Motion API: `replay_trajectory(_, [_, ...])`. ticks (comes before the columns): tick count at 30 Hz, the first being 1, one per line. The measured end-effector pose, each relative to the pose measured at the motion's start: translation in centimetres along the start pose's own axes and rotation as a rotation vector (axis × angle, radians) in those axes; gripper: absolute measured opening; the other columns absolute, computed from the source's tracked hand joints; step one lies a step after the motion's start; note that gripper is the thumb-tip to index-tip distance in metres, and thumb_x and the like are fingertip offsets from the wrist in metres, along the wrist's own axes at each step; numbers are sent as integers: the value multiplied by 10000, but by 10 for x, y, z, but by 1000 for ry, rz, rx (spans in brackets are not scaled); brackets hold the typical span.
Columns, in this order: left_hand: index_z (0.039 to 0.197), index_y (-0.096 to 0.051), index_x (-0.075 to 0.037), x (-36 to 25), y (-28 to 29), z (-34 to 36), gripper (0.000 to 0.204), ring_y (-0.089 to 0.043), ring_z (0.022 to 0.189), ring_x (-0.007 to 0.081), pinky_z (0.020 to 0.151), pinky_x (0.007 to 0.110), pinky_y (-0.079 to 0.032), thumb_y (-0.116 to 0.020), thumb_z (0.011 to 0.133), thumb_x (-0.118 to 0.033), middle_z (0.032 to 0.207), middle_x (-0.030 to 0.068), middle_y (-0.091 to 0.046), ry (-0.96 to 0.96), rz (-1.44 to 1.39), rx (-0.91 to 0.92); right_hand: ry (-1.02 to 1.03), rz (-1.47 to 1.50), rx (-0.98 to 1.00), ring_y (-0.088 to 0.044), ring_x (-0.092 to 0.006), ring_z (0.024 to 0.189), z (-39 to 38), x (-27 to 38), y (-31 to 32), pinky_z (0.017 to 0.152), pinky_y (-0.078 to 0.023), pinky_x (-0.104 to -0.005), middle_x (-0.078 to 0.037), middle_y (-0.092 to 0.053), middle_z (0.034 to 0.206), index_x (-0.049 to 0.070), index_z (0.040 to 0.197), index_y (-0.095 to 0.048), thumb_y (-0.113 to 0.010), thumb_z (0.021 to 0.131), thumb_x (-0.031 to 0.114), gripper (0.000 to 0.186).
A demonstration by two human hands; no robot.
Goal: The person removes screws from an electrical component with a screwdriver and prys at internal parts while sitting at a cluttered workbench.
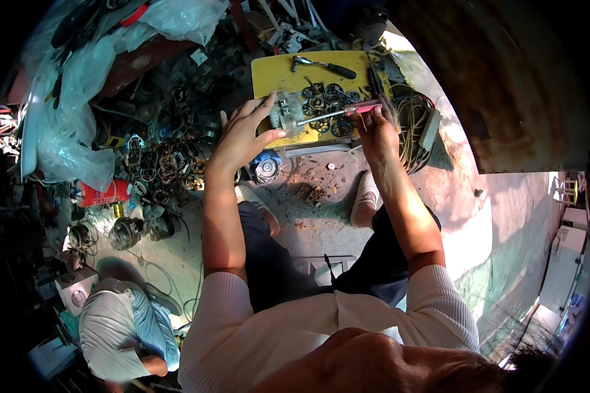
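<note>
My right hand (377, 134) is closed around the pink-red handle of a screwdriver (362, 107). Its metal shaft points left, with the tip at a clear, greyish block-shaped part (286, 112) on a yellow board (269, 69). My left hand (241, 134) has its thumb and fingers around the left side of that block, gripping it against the board. Several dark round wheel-like parts (318, 105) lie just right of the block, partly under the screwdriver shaft. A ratchet wrench (324, 65) with a black handle rests near the board's far edge.
Heaps of dark metal parts (170, 164) and clear plastic bags (78, 111) fill the left. Coiled cable (410, 131) lies right of the board. A round motor-like part (266, 169) and scraps sit on the floor by my feet. Another person (115, 327) crouches at lower left.
</note>
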State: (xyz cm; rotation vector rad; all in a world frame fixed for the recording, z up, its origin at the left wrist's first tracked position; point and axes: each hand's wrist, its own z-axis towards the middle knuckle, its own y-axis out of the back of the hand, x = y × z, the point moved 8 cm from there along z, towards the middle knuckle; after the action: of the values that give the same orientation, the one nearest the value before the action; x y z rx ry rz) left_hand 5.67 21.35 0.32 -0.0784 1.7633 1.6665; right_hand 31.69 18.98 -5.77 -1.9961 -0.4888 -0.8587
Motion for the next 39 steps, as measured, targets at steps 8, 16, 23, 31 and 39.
replay_trajectory(8, [1444, -360, -229, 3, -7, 4, 733, -395, 1287, 303, 1086, 621, -95, -668, 809, -431, 1383, 59, -448, 66, -74, 30, -7, -35, 86, -575, -120, 822, 15, 1, 13, 721, -486, -301, -11, -572, 1043, 157, 1342, -439, -562, 954, 240, 415])
replay_trajectory(16, [1444, -357, -240, -1, -7, 15, 727, -394, 1289, 302, 1090, 617, -90, -658, 812, -435, 1382, 51, -450, 51, -65, 33, 8, -42, 72, -588, -112, 867, 12, 10, 12, 764, -451, -274, -3, -603, 1031, 155, 1283, -467, -548, 960, 286, 357])
replay_trajectory(23, [1436, -379, -203, -52, -22, 47, 710, -388, 1305, 286, 1096, 597, -84, -648, 819, -429, 1410, 52, -431, 24, -68, 67, 65, -23, 39, -583, -130, 933, 32, 49, 50, 807, -468, -294, -16, -594, 1051, 167, 1321, -451, -500, 982, 243, 351])
replay_trajectory(31, [1452, -346, -199, -181, -62, 74, 796, -424, 1274, 324, 1085, 585, -150, -723, 754, -259, 1390, 93, -441, 49, -59, 59, 118, 0, 114, -608, -149, 810, 51, 166, 115, 706, -501, -284, -36, -594, 995, 84, 1363, -423, -577, 944, 242, 474])
replay_trajectory(39, [1452, -341, -141, -221, -77, 72, 707, -448, 1230, 325, 1038, 399, -333, -670, 828, -194, 1375, 161, -427, 24, -50, 85, 123, 50, 85, -574, -106, 848, 43, 188, 143, 708, -460, -248, -17, -575, 1010, 81, 1354, -408, -537, 964, 213, 432])
